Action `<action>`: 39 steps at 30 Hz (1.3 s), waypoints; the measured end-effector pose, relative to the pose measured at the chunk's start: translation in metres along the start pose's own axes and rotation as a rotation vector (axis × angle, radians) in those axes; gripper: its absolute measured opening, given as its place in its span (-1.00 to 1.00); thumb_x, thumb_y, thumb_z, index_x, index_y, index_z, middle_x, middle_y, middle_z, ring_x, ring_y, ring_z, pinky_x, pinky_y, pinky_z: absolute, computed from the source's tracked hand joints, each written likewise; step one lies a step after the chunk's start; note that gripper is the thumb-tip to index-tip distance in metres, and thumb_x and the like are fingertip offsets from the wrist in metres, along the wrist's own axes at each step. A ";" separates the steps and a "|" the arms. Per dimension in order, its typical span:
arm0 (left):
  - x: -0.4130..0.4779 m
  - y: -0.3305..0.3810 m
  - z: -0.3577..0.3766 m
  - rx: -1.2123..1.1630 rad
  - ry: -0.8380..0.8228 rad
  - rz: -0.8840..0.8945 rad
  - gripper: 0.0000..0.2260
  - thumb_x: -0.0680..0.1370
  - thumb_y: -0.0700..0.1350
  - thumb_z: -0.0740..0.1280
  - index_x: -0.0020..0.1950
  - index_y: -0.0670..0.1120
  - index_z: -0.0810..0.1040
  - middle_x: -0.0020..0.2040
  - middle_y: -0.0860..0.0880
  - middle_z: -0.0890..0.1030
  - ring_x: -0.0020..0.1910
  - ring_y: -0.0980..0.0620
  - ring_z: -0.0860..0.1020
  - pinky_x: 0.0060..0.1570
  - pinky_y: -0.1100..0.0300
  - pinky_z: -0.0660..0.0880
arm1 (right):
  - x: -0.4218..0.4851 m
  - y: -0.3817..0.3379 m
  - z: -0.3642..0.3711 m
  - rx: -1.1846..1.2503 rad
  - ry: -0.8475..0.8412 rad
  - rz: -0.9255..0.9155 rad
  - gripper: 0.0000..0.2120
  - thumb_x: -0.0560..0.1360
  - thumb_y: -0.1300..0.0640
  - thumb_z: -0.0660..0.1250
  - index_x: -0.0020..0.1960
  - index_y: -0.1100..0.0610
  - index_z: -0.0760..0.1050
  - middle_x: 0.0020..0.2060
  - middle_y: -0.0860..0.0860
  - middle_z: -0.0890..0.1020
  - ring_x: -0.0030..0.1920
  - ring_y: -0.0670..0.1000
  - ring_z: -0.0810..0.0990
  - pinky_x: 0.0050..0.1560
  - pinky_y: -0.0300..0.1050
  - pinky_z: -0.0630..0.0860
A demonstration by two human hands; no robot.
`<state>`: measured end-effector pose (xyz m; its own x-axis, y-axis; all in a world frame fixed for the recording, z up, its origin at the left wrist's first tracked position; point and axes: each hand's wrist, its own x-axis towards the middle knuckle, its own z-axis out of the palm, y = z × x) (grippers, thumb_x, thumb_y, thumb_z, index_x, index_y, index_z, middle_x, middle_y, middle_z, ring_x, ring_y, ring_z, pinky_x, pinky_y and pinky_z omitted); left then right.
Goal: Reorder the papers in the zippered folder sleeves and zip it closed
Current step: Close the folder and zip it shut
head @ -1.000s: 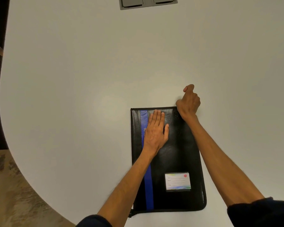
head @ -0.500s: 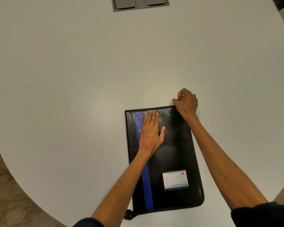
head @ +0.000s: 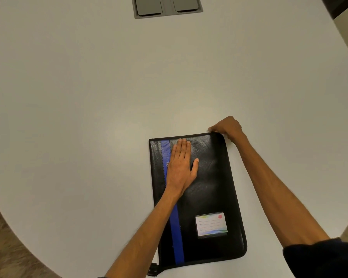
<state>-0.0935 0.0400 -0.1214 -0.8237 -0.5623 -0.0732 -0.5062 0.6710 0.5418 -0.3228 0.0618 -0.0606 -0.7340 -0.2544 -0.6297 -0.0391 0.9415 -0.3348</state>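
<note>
The black zippered folder [head: 209,187] lies closed and flat on the pale table [head: 88,97], directly under the left hand [head: 181,163]. That hand is spread flat, fingers straight and together, palm pressing the cover near its far edge, with the thumb angled out toward the right hand. A blue stripe [head: 177,237] runs beneath its palm and wrist and on toward the person. The right hand [head: 227,128] sits at the folder's far right corner, fingers curled into a loose fist and the thumb tip touching the top edge. It appears to pinch the edge there, though whatever lies between the fingertips is hidden. Nearer the body than the left hand, between the two forearms, a small label card [head: 211,224] is set on the cover. A dark tab [head: 153,270] pokes out at the folder's near corner, beside the left forearm. Well beyond both hands, a grey hatch panel [head: 167,7] is set into the table.
</note>
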 end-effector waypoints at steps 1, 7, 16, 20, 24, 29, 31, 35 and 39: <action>0.000 0.000 0.000 0.007 0.002 0.000 -0.38 0.63 0.16 0.00 0.60 -0.15 0.04 0.60 -0.12 0.03 0.59 -0.01 -0.06 0.55 0.08 -0.16 | -0.002 0.000 0.001 -0.024 0.014 -0.013 -0.58 0.35 -0.03 0.52 0.01 0.22 0.47 -0.09 0.09 0.55 -0.02 0.12 0.57 -0.04 -0.05 0.52; 0.000 0.000 0.003 0.077 0.015 -0.013 -0.39 0.64 0.15 0.02 0.59 -0.17 0.07 0.60 -0.14 0.06 0.59 -0.03 -0.02 0.56 0.04 -0.08 | -0.016 0.002 0.018 -0.049 0.255 -0.218 -0.82 0.29 0.18 0.36 -0.40 0.26 0.48 -0.52 0.03 0.43 -0.40 0.08 0.46 -0.40 -0.16 0.36; 0.000 0.001 0.002 0.087 -0.009 -0.019 -0.38 0.64 0.16 0.01 0.60 -0.15 0.03 0.61 -0.12 0.01 0.59 -0.01 -0.07 0.55 0.06 -0.14 | -0.011 0.008 0.013 0.085 0.145 -0.076 -0.70 0.37 0.12 0.43 -0.42 0.16 0.36 -0.50 0.01 0.42 -0.43 0.03 0.43 -0.28 -0.13 0.37; 0.000 0.002 0.002 0.114 -0.004 -0.019 -0.38 0.63 0.16 0.02 0.60 -0.16 0.05 0.60 -0.13 0.02 0.59 -0.02 -0.07 0.55 0.05 -0.13 | -0.014 -0.002 0.010 0.042 0.135 -0.049 -0.77 0.37 0.14 0.43 -0.30 0.20 0.40 -0.41 0.03 0.48 -0.33 0.06 0.51 -0.22 -0.13 0.38; 0.000 0.004 -0.001 0.130 -0.015 -0.005 -0.37 0.63 0.16 0.02 0.59 -0.16 0.06 0.60 -0.14 0.04 0.59 -0.03 -0.07 0.56 0.02 -0.11 | -0.035 -0.016 0.030 0.024 0.309 -0.219 -0.64 0.34 0.34 0.28 -0.42 0.12 0.13 -0.51 -0.02 0.28 -0.47 -0.01 0.24 -0.41 -0.12 0.18; 0.000 0.005 -0.002 0.113 -0.012 0.001 -0.36 0.62 0.18 0.04 0.58 -0.19 0.10 0.59 -0.17 0.10 0.59 -0.06 -0.02 0.56 -0.01 -0.04 | -0.053 -0.014 0.048 -0.075 0.425 -0.333 -0.56 0.56 0.31 0.16 -0.42 0.06 0.09 -0.47 -0.06 0.21 -0.44 -0.13 0.16 -0.44 -0.24 0.02; 0.001 0.004 -0.002 0.115 -0.011 0.003 -0.36 0.62 0.18 0.05 0.59 -0.18 0.10 0.59 -0.16 0.09 0.59 -0.05 -0.02 0.56 -0.02 -0.03 | -0.049 -0.010 0.048 -0.074 0.431 -0.338 -0.56 0.56 0.29 0.16 -0.42 0.06 0.09 -0.48 -0.05 0.22 -0.43 -0.08 0.21 -0.43 -0.22 0.03; 0.000 0.001 -0.004 0.134 -0.027 0.021 -0.33 0.61 0.22 0.04 0.60 -0.17 0.06 0.60 -0.15 0.05 0.60 -0.05 -0.05 0.56 -0.06 -0.01 | -0.036 0.005 0.037 -0.024 0.442 -0.261 -0.62 0.48 0.30 0.18 -0.44 0.11 0.13 -0.52 -0.02 0.27 -0.49 -0.05 0.23 -0.40 -0.10 0.12; 0.001 0.006 -0.012 0.117 0.010 -0.038 -0.22 0.56 0.26 0.13 0.61 -0.16 -0.01 0.61 -0.17 -0.05 0.60 -0.09 -0.11 0.56 -0.03 -0.11 | -0.031 0.017 0.030 0.022 0.437 -0.188 -0.63 0.50 0.27 0.19 -0.44 0.12 0.17 -0.50 -0.01 0.31 -0.46 -0.05 0.30 -0.42 -0.15 0.16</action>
<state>-0.0946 0.0372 -0.1085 -0.8013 -0.5925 -0.0828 -0.5635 0.7010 0.4371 -0.2802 0.0790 -0.0683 -0.9322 -0.2988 -0.2042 -0.1879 0.8819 -0.4323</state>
